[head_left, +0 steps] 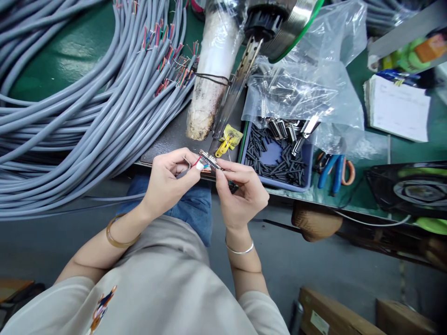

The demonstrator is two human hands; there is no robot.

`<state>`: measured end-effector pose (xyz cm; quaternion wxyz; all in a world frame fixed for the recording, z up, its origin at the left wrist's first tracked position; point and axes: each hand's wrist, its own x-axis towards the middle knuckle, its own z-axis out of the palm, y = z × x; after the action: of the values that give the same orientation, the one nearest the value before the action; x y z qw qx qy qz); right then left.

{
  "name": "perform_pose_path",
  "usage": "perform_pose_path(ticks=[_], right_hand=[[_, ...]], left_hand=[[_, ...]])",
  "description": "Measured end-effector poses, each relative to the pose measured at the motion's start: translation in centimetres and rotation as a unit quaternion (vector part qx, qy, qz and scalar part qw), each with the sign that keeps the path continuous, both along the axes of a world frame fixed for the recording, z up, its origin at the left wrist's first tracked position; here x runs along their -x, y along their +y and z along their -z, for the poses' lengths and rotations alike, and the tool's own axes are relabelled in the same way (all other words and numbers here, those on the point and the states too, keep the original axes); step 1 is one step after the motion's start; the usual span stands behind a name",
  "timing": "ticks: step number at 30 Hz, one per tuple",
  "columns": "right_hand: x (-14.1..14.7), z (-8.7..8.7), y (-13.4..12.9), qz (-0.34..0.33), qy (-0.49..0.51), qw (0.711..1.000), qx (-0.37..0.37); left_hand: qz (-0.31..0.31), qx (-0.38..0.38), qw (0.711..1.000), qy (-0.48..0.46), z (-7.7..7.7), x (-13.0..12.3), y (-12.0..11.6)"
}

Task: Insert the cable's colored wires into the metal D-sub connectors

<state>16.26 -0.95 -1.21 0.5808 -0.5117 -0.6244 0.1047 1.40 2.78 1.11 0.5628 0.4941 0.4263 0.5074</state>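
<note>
Between my two hands, at the table's front edge, is a small metal connector (pixel 209 161) with a row of dark pins. My left hand (pixel 174 179) pinches a grey cable's thin coloured wires against the connector's left side. The fingers of my right hand (pixel 240 188) are closed on the connector's right end. Just beyond it lies a yellow tag-like piece (pixel 229 138), below the tip of a metal soldering tool (pixel 237 88). Part of the cable is hidden behind my left hand.
Grey cables (pixel 87 135) with stripped ends pile up on the left. A blue tray (pixel 307 172) holds black sleeves and connectors, partly under a plastic bag (pixel 314 88). Pliers (pixel 337 172), a paper stack (pixel 398 109) and a black fan-like device (pixel 412 188) lie right. A solder spool (pixel 296 28) hangs above.
</note>
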Motion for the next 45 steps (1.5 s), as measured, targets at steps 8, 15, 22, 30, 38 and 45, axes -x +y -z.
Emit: perform_pose_path(ticks=[8,15,22,30,38,45], right_hand=[[0.1,0.3,0.2,0.018,-0.043,0.998,-0.029],[0.0,0.4,0.4,0.022,-0.058,0.997,-0.044],[0.1,-0.1,0.6,0.039,-0.087,0.994,-0.062],[0.0,0.1,0.2,0.046,-0.163,0.981,-0.093],[0.0,0.1,0.4,0.036,-0.127,0.988,-0.074],[-0.1,0.2,0.4,0.011,-0.043,0.999,-0.016]], left_hand=[[-0.042,-0.058,0.995,0.068,0.0,-0.6,0.1],[-0.041,-0.072,0.993,0.089,-0.1,-0.7,0.2],[-0.046,-0.084,0.991,0.09,-0.8,-0.7,0.3],[-0.024,-0.022,0.998,0.057,-0.8,-0.5,0.6],[-0.032,-0.006,0.998,0.049,-0.9,-0.5,0.7],[-0.01,-0.002,1.0,0.021,-0.7,-0.3,0.6]])
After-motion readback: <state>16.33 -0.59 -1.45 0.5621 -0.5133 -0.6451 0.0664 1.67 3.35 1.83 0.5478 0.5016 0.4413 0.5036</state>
